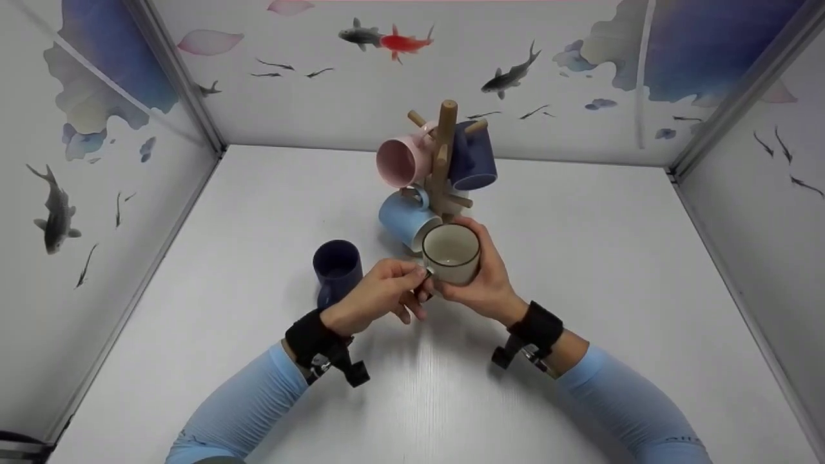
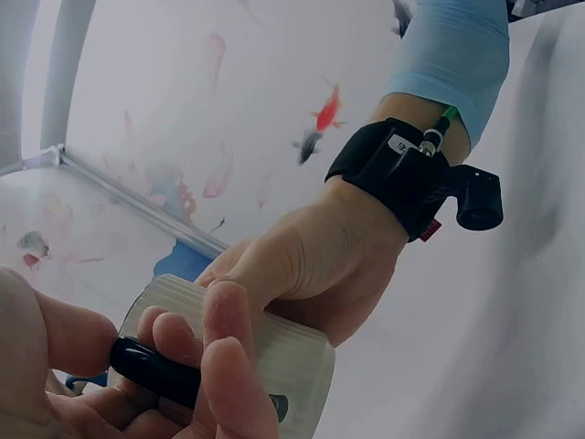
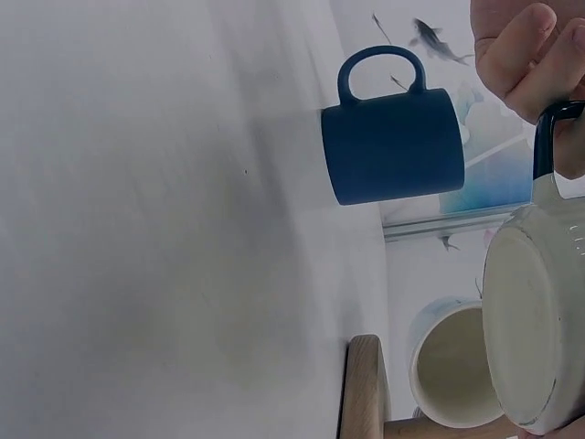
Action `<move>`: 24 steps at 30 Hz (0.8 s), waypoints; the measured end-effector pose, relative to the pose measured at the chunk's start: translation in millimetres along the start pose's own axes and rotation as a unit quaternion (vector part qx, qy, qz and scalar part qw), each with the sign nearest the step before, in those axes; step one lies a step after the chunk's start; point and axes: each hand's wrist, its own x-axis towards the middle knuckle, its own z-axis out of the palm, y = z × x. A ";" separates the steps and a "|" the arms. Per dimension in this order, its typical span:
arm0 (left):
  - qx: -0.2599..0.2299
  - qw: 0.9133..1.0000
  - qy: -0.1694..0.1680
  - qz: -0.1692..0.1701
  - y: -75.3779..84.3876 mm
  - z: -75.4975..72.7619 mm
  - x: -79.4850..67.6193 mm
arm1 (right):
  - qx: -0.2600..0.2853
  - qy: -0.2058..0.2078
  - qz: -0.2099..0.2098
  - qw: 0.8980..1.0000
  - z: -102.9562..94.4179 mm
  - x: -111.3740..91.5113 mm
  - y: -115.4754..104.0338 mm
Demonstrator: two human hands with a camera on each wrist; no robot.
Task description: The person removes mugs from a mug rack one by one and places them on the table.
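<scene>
1. Closest in, the black handle (image 2: 151,368) is being pinched between the thumb and curled fingers of the left hand (image 1: 385,287); that pinch is best kept light, so that the handle is steered rather than wrenched.
2. Just alongside, the cream mug (image 1: 451,254) is gripped round its body by the right hand (image 1: 488,287), and here the weight should be borne (a handle alone is easily twisted).
3. The mug itself, dark-rimmed mouth upward, is held above the white table (image 1: 419,399); any turn is best made by both hands together.
4. Off to the left, an upright navy mug (image 1: 345,277) is placed beside the left hand, so a sideways elbow or wrist swing should be avoided.
5. Right behind, a light blue mug (image 1: 406,218) is hung sideways from the wooden mug rack (image 1: 446,122); contact with the cream mug cannot be told, so rims must be minded.
6. Higher and farther, a pink mug (image 1: 399,161) and a dark blue mug (image 1: 477,158) are hung; knocks could set them swinging.
</scene>
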 end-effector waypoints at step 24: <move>0.001 0.999 -0.015 -0.042 -6.1 2.5 2.6 | -0.018 -0.027 0.002 0.999 -2.9 -2.8 3.9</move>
